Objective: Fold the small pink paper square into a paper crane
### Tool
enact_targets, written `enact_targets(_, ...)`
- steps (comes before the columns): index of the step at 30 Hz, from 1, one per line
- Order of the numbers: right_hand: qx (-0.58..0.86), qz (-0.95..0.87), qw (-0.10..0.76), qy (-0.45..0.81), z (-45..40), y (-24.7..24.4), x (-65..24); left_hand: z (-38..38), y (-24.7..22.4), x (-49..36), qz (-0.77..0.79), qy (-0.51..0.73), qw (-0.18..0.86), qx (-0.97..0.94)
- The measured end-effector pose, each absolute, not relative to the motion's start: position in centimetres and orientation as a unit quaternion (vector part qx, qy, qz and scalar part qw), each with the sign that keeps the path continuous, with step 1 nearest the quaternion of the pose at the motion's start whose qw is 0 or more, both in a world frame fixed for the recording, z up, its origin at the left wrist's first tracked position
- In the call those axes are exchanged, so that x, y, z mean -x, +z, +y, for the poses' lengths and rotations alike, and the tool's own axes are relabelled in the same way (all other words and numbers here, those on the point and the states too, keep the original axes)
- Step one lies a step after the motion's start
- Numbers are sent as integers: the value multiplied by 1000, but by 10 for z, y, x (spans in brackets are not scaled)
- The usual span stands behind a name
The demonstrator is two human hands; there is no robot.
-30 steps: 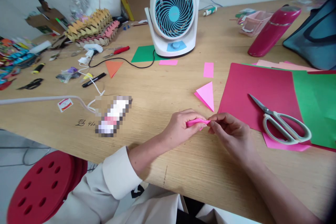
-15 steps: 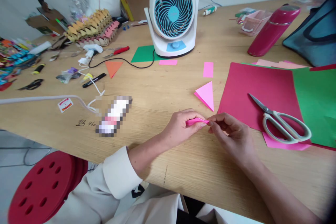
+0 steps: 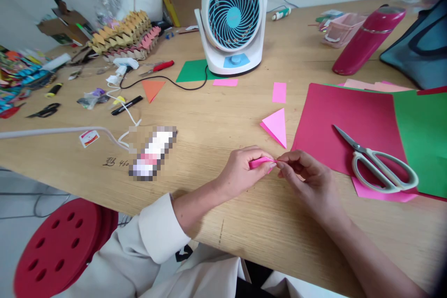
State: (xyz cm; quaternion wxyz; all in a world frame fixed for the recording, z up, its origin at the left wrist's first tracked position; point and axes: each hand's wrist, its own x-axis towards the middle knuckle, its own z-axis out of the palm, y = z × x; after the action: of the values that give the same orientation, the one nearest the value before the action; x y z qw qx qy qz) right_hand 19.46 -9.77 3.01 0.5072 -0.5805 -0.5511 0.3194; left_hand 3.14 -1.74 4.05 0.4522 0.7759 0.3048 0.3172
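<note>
A small folded piece of pink paper [image 3: 257,163] is held just above the wooden table, low in the centre. My left hand [image 3: 244,170] pinches it between thumb and fingers, which hide part of it. At its right tip, the thumb and forefinger of my right hand [image 3: 310,184] are closed on the same paper. Just beyond my fingers lies a folded pink paper triangle [image 3: 277,126]. Scissors with pale handles [image 3: 384,170] rest on red paper [image 3: 352,121], to the right of my right hand.
A white fan [image 3: 232,18] stands at the back on green paper [image 3: 190,71]. A phone [image 3: 153,153], blurred out, lies left of my hands. Farther left are a black marker [image 3: 127,105] and an orange paper triangle [image 3: 152,89]. A magenta bottle [image 3: 368,39] stands at right.
The whole view has shifted slightly, so things sit a little farther right. Both hands keep their grip on the pink paper, with barely any movement.
</note>
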Motion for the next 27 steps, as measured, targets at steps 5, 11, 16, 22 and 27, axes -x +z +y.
enact_targets(5, 580, -590, 492, 271, -98, 31, -195, -17, 39, -31, 297, 318, 450, -780)
enact_targets(11, 582, -597, 481, 271, -96, 34, -194, -17, 39, -31, 276, 311, 439, -796)
enact_targets(16, 564, -484, 539, 395, -93, 29, -198, -18, 33, -32, 311, 305, 518, -736)
enact_targets(22, 535, -427, 558, 470, -91, 22, -193, -22, 25, -38, 353, 320, 688, -548)
enact_targets(27, 517, -433, 545, 497, -89, 13, -177, -29, 26, -44, 351, 379, 699, -494)
